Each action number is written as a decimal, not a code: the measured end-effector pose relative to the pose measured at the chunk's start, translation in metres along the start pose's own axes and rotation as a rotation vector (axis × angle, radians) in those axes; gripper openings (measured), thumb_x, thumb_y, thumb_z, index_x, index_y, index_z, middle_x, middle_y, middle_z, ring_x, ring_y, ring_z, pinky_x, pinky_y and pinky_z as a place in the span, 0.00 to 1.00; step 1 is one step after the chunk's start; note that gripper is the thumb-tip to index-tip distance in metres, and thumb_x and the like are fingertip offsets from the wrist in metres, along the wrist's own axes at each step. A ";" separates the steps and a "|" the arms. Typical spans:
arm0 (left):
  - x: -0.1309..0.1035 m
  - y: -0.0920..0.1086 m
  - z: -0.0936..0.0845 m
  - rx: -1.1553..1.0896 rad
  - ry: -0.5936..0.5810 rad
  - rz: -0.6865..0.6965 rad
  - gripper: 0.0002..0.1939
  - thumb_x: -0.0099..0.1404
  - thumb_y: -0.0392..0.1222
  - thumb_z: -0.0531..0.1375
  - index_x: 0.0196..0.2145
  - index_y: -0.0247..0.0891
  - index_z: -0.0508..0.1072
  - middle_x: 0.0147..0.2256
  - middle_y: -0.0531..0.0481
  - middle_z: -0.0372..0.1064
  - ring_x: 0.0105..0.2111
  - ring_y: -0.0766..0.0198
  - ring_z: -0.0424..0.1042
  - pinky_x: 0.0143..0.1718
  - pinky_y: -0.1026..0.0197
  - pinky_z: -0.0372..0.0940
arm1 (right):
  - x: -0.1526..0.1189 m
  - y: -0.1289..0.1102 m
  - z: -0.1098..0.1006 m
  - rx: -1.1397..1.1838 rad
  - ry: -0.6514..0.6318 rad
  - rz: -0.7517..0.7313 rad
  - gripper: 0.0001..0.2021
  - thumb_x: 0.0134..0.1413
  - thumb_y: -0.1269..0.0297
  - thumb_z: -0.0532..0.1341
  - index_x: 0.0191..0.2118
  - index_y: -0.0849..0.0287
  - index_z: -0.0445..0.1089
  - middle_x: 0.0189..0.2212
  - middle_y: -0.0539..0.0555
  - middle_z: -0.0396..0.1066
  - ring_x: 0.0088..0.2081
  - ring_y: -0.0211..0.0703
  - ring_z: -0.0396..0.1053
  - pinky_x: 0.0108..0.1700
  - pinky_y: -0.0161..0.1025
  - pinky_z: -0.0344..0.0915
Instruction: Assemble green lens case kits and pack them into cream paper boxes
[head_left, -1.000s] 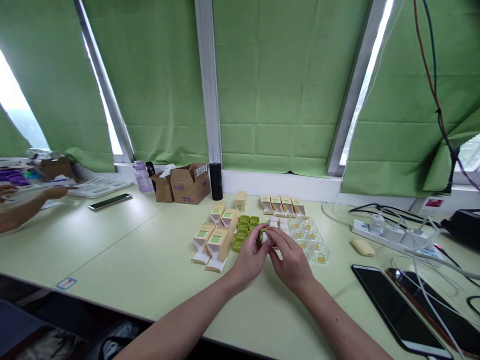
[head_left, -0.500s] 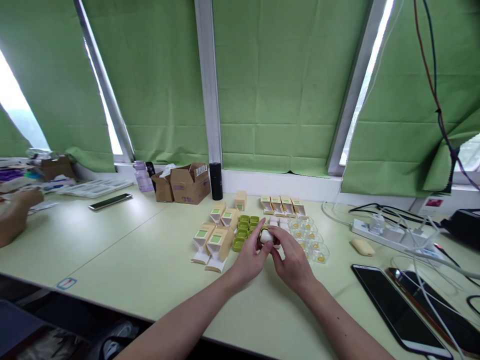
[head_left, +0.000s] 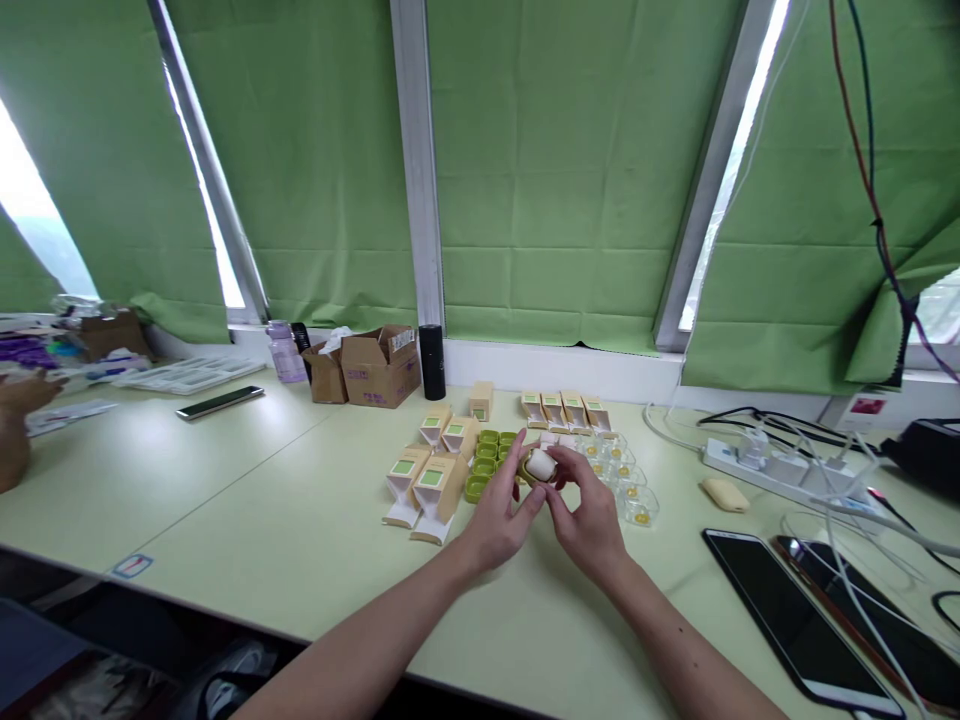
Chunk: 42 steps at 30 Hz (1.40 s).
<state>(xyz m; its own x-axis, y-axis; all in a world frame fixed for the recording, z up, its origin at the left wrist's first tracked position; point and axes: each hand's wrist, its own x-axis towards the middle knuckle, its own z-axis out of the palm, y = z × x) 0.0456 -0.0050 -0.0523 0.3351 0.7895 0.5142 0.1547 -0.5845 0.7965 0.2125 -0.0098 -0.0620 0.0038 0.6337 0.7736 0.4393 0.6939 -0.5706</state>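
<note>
turned toward the camera since the earlier frame, the green cup (head_left: 527, 474) in the person's hands now shows much more of the white block (head_left: 541, 464) seated in it; a second ago it was mostly hidden by the fingers. at the desk's left edge, a co-worker's hand (head_left: 26, 392) has drawn back from the white tray (head_left: 180, 375).

in the head view, the cup is held above the middle of the desk (head_left: 300, 530), between its near and far edges. it is small and olive green, tilted so its mouth faces the wearer, with its rim curving around the pale, smooth, rounded block. any fine marking is too small to read. the left hand (head_left: 501, 515) has its thumb and fingers clamped on the cup's left side, index finger pointing up; the right hand (head_left: 592, 515) pinches the right side between thumb and fingers. the two thumbs nearly meet below.

just beyond the left hand stand more green cups (head_left: 477, 488) in rows, with open beige cartons (head_left: 431, 478) with green labels to their left. past the right hand are pale blocks (head_left: 559, 440) and clear cups (head_left: 641, 508) with yellow spots. four cartons (head_left: 574, 411) line up near the desk's far edge; a dark phone (head_left: 787, 610) lies toward the right near corner.
</note>
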 end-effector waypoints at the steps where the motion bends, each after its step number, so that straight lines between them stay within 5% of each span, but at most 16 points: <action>1: 0.000 0.000 -0.001 -0.014 0.016 0.006 0.39 0.76 0.58 0.55 0.76 0.44 0.46 0.69 0.35 0.60 0.60 0.47 0.68 0.55 0.49 0.65 | 0.001 -0.001 0.001 0.076 0.020 0.080 0.17 0.66 0.62 0.63 0.58 0.53 0.68 0.51 0.60 0.77 0.39 0.48 0.77 0.42 0.47 0.76; 9: 0.006 -0.009 -0.009 0.155 0.156 0.191 0.24 0.77 0.43 0.54 0.69 0.45 0.61 0.64 0.37 0.64 0.55 0.51 0.67 0.55 0.46 0.66 | 0.014 -0.003 -0.003 0.620 0.077 0.504 0.24 0.57 0.44 0.71 0.49 0.55 0.70 0.27 0.49 0.76 0.26 0.40 0.70 0.32 0.39 0.70; 14: 0.007 -0.005 -0.010 0.372 0.136 0.383 0.29 0.74 0.33 0.56 0.68 0.49 0.62 0.65 0.40 0.62 0.64 0.47 0.58 0.64 0.39 0.61 | 0.017 -0.002 -0.002 0.707 0.098 0.665 0.30 0.46 0.39 0.76 0.46 0.57 0.73 0.24 0.50 0.75 0.24 0.41 0.71 0.27 0.38 0.68; 20: 0.006 -0.002 -0.009 0.496 0.116 0.377 0.28 0.72 0.30 0.58 0.65 0.51 0.69 0.62 0.40 0.60 0.63 0.46 0.58 0.62 0.41 0.64 | 0.017 -0.005 -0.002 0.774 0.040 0.701 0.30 0.43 0.35 0.76 0.38 0.58 0.74 0.22 0.48 0.72 0.23 0.39 0.70 0.24 0.35 0.66; 32: 0.011 -0.013 -0.011 0.254 0.164 0.234 0.21 0.73 0.40 0.61 0.62 0.44 0.71 0.59 0.38 0.68 0.61 0.47 0.67 0.62 0.43 0.66 | 0.015 -0.003 -0.006 0.808 -0.071 0.643 0.28 0.49 0.35 0.72 0.32 0.59 0.74 0.24 0.56 0.77 0.23 0.39 0.67 0.25 0.36 0.61; 42: 0.019 -0.016 -0.009 -0.132 0.190 -0.116 0.27 0.67 0.55 0.68 0.60 0.40 0.75 0.59 0.39 0.73 0.53 0.51 0.74 0.56 0.49 0.70 | 0.014 -0.003 -0.007 0.765 -0.082 0.626 0.29 0.51 0.34 0.70 0.34 0.60 0.75 0.24 0.57 0.78 0.21 0.38 0.65 0.24 0.35 0.59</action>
<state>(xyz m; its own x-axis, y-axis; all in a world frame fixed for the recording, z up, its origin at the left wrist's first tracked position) 0.0408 0.0213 -0.0521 0.1394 0.8779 0.4581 0.0551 -0.4687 0.8816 0.2176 -0.0059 -0.0472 -0.0377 0.9630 0.2669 -0.3196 0.2414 -0.9163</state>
